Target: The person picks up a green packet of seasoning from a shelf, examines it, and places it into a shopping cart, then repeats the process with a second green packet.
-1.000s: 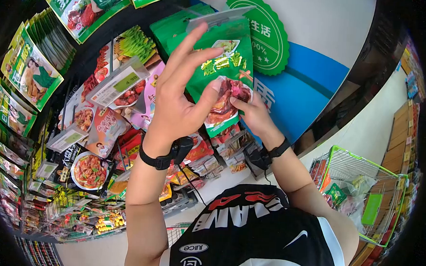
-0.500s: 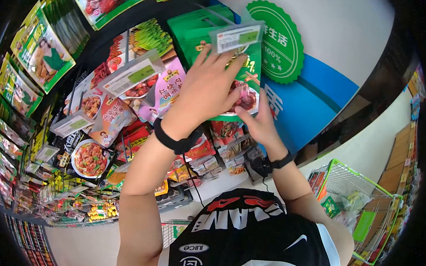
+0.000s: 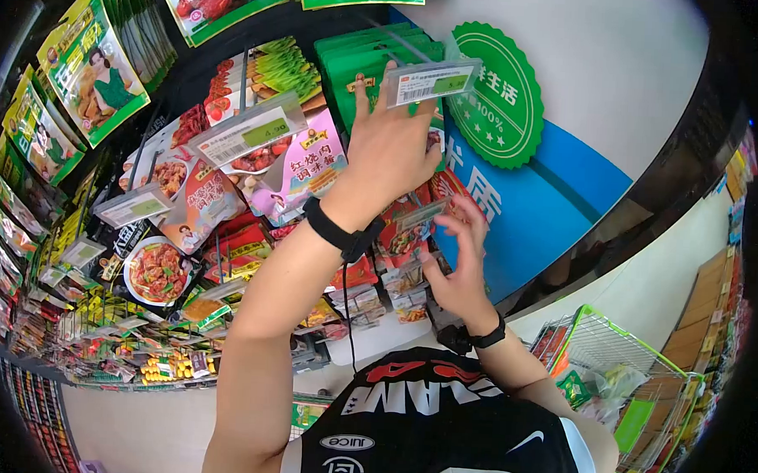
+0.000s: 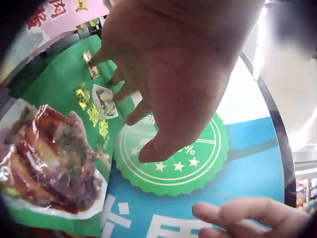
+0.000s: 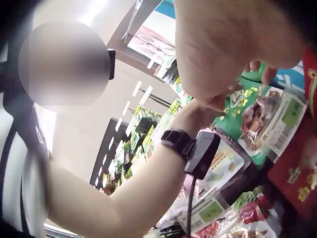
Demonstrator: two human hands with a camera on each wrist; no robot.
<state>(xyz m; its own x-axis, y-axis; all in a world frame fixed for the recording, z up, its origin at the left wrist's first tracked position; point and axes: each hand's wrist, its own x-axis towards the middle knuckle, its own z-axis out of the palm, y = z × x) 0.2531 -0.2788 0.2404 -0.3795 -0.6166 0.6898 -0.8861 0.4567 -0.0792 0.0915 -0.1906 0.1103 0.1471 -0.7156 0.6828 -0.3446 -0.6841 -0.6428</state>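
Head view: left hand (image 3: 391, 148) spread, fingers nearly straight, over the hanging green packet (image 3: 338, 99); price tag (image 3: 434, 80) partly covers them. No grip seen; contact cannot be told. Pink packet (image 3: 315, 153) left of these fingers. Right hand (image 3: 465, 266) below them, fingers loosely bent, thumb apart, holding nothing.

Left wrist view: left fingers apart, green packet beside the fingertips, round green sign (image 4: 173, 181) behind the thumb.

Right wrist view: green packet beyond the right hand; its fingers mostly hidden.

Right hand (image 3: 462, 278) now off the green packet (image 4: 62, 144), price tag (image 3: 432, 82) swung down, partly over the left hand (image 3: 391, 148)
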